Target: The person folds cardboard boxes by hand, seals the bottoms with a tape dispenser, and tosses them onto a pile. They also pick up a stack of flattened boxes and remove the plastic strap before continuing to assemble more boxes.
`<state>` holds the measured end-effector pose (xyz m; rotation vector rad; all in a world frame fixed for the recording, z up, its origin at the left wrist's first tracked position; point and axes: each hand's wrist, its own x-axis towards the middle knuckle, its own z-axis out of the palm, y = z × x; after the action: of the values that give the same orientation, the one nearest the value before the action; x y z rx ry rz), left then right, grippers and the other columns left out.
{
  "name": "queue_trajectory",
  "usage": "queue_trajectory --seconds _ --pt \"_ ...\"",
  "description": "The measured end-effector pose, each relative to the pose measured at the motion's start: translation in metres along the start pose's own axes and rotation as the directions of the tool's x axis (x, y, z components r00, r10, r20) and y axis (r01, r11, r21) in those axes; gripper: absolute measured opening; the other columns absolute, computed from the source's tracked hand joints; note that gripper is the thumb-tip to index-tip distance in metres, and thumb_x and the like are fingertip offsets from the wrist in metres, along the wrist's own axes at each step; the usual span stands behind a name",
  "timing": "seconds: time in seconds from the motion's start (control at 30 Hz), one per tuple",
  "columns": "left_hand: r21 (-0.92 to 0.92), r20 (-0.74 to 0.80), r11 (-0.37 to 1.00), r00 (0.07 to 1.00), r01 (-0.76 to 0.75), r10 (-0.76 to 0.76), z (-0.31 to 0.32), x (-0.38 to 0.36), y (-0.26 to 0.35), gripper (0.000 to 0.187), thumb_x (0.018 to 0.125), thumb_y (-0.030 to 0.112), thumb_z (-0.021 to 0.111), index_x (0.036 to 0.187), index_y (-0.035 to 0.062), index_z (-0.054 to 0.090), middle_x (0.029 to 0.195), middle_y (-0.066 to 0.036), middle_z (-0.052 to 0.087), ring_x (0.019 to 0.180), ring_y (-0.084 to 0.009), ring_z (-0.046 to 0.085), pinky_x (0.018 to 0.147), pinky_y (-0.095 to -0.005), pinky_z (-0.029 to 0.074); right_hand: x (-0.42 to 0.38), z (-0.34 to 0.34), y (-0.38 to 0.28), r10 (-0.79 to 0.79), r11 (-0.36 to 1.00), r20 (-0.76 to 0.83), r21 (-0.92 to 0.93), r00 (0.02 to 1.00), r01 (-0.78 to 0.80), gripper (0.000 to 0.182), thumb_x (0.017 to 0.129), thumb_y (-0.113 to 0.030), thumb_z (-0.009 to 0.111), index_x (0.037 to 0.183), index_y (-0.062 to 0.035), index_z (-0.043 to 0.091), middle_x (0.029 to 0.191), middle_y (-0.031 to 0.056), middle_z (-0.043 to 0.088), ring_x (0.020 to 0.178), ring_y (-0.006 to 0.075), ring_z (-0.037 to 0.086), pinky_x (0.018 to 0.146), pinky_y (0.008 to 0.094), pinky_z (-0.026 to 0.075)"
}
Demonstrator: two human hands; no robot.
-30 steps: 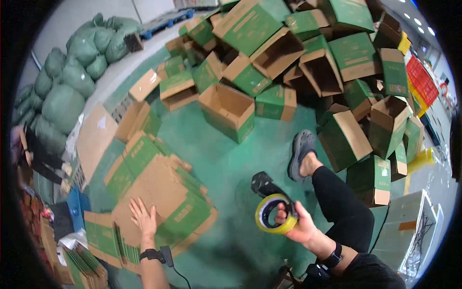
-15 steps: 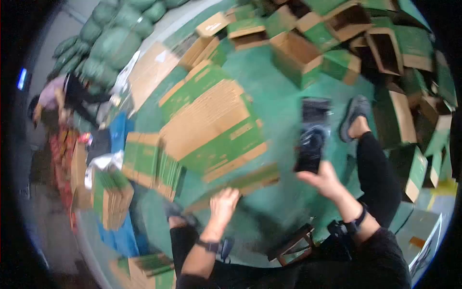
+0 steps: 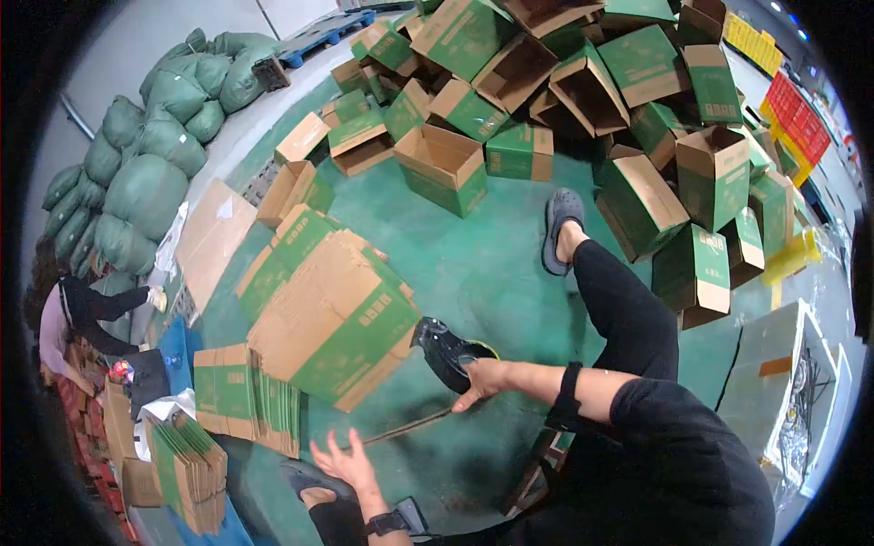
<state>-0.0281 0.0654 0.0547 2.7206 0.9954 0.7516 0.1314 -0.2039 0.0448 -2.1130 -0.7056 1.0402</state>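
Observation:
My right hand (image 3: 482,380) is wrapped around a black tape dispenser (image 3: 443,353), whose far end overlaps the stack of flattened boxes. Below it, a cardboard box (image 3: 410,425) shows almost edge-on as a thin brown line between my hands. My left hand (image 3: 346,466) has its fingers spread at the left end of that cardboard and holds nothing. Just beyond is a fanned stack of flattened green and brown boxes (image 3: 332,314). A second bundle of flat boxes (image 3: 248,391) stands on edge beside it.
Many open cartons (image 3: 596,91) are heaped at the back and right. Green sacks (image 3: 146,196) are piled at the far left, where a person (image 3: 86,314) bends over. Another box bundle (image 3: 189,469) lies near left. A white container (image 3: 774,382) stands at right.
My right hand has swung left with the tape dispenser, close to the cardboard. My left hand has released the cardboard's edge and spread its fingers. The view has turned right.

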Motion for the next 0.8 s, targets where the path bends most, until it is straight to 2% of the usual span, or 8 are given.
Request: queue_trajectory --seconds 0.07,0.13,0.23,0.33,0.5,0.63,0.67,0.8 --pt "-0.093 0.222 0.948 0.935 0.303 -0.277 0.007 -0.001 -0.007 0.044 0.08 0.03 0.061 0.114 0.0061 0.048 0.127 -0.02 0.035 0.118 -0.0343 0.034 0.098 -0.0441 0.025 -0.005 -0.014 -0.009 -0.157 0.97 -0.034 0.182 0.987 0.161 0.099 0.052 -0.066 0.068 0.114 0.0073 0.044 0.103 0.027 0.055 0.103 0.035 0.051 0.086 0.038 0.041" --pt "-0.724 0.361 0.539 0.902 0.431 -0.237 0.023 -0.007 -0.014 0.045 0.084 0.027 0.057 0.12 0.0069 0.04 0.125 -0.017 0.038 0.118 -0.0297 0.034 0.098 -0.0407 0.025 0.018 -0.016 0.004 -0.011 0.995 0.054 0.103 0.998 0.005 0.098 0.052 -0.069 0.065 0.111 0.0067 0.048 0.103 0.0259 0.056 0.1 0.0355 0.053 0.086 0.0378 0.042" --pt "-0.65 0.405 0.632 0.896 0.422 -0.182 0.001 -0.007 0.002 0.042 0.085 0.022 0.056 0.119 0.0053 0.037 0.12 -0.014 0.04 0.114 -0.0249 0.035 0.097 -0.0359 0.026 0.025 -0.026 -0.011 0.054 0.959 -0.204 -0.264 0.977 -0.108 0.09 0.052 -0.072 0.062 0.101 0.004 0.053 0.094 0.0204 0.06 0.092 0.0346 0.057 0.083 0.0399 0.042" --pt "-0.6 0.379 0.703 0.91 0.381 -0.17 -0.001 -0.024 -0.011 0.039 0.081 0.014 0.056 0.115 0.005 0.039 0.112 -0.012 0.044 0.106 -0.0234 0.041 0.093 -0.0345 0.03 0.016 -0.018 -0.01 -0.31 0.793 -0.132 -0.583 0.941 0.18 0.054 0.067 -0.051 0.063 0.09 -0.0029 0.056 0.081 0.0123 0.063 0.082 0.027 0.06 0.082 0.0382 0.038" --pt "-0.646 0.489 0.653 0.871 0.397 -0.046 -0.04 -0.044 0.029 0.04 0.072 -0.001 0.054 0.111 -0.0036 0.045 0.107 -0.012 0.053 0.102 -0.019 0.05 0.089 -0.0305 0.038 0.013 -0.002 -0.031 -0.343 0.821 -0.252 -0.549 0.905 0.158 0.039 0.065 -0.041 0.067 0.079 -0.0067 0.054 0.066 0.0119 0.059 0.068 0.0285 0.058 0.077 0.0367 0.039" --pt "-0.331 0.614 0.906 0.789 0.265 -0.007 -0.013 0.015 0.03 0.042 0.073 0.023 0.059 0.103 -0.0053 0.05 0.094 -0.024 0.059 0.089 -0.0355 0.058 0.075 -0.0382 0.045 0.043 0.005 -0.053 -0.456 0.82 -0.277 -0.5 0.846 0.279 0.037 0.066 -0.038 0.068 0.078 -0.0066 0.052 0.068 0.0123 0.059 0.068 0.028 0.058 0.075 0.0355 0.039" --pt "-0.05 0.76 0.97 0.639 0.24 -0.119 0.003 0.027 0.024 0.035 0.073 0.021 0.058 0.094 -0.0063 0.055 0.089 -0.024 0.061 0.085 -0.0369 0.059 0.073 -0.0409 0.045 0.049 0.007 -0.056 -0.478 0.811 -0.266 -0.5 0.837 0.304 0.037 0.066 -0.037 0.068 0.078 -0.0062 0.051 0.068 0.0124 0.058 0.069 0.0282 0.058 0.075 0.0355 0.039" --pt "0.202 0.675 0.979 0.73 -0.038 -0.111 0.034 0.033 0.015 0.034 0.071 0.015 0.054 0.096 -0.0095 0.053 0.083 -0.026 0.06 0.083 -0.0368 0.06 0.072 -0.0405 0.048 0.058 -0.003 -0.046 -0.53 0.8 -0.217 -0.449 0.82 0.399 0.041 0.066 -0.037 0.068 0.08 -0.0042 0.048 0.068 0.0121 0.057 0.071 0.0301 0.057 0.078 0.037 0.038"
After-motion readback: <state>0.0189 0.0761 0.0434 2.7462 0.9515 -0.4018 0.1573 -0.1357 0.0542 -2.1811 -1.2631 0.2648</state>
